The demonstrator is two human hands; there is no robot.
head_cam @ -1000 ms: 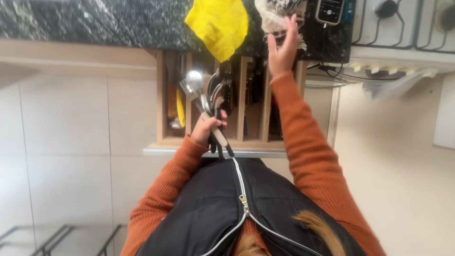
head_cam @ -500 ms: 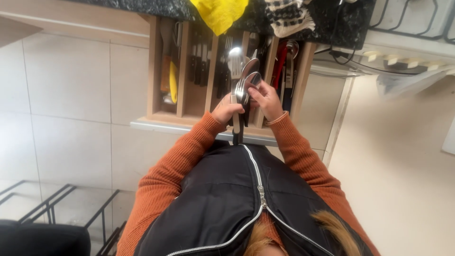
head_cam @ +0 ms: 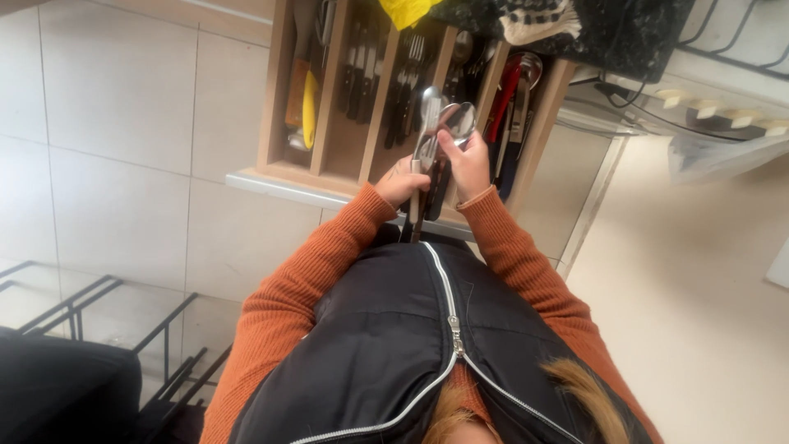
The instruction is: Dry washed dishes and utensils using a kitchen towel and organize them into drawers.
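Note:
My left hand (head_cam: 401, 186) grips a bundle of metal cutlery (head_cam: 429, 136) by the dark handles, spoon bowls pointing up over an open wooden cutlery drawer (head_cam: 279, 174). My right hand (head_cam: 468, 164) is closed on the same bundle, fingers at a spoon bowl (head_cam: 459, 120). The drawer's dividers hold knives, forks (head_cam: 411, 62) and spoons, and a yellow-handled tool (head_cam: 310, 100) lies in a left compartment. Both orange sleeves and my black zipped vest fill the lower view.
A dark worktop (head_cam: 637, 33) above the drawer carries a yellow cloth (head_cam: 405, 10) and a black-and-white cloth (head_cam: 538, 20). A cooker front with pale knobs (head_cam: 715, 113) is at the right. A black wire rack (head_cam: 99, 306) stands on the tiled floor at the lower left.
My right hand came down from the worktop and closed on the cutlery bundle that my left hand holds. The bundle now sits over the drawer's middle compartments.

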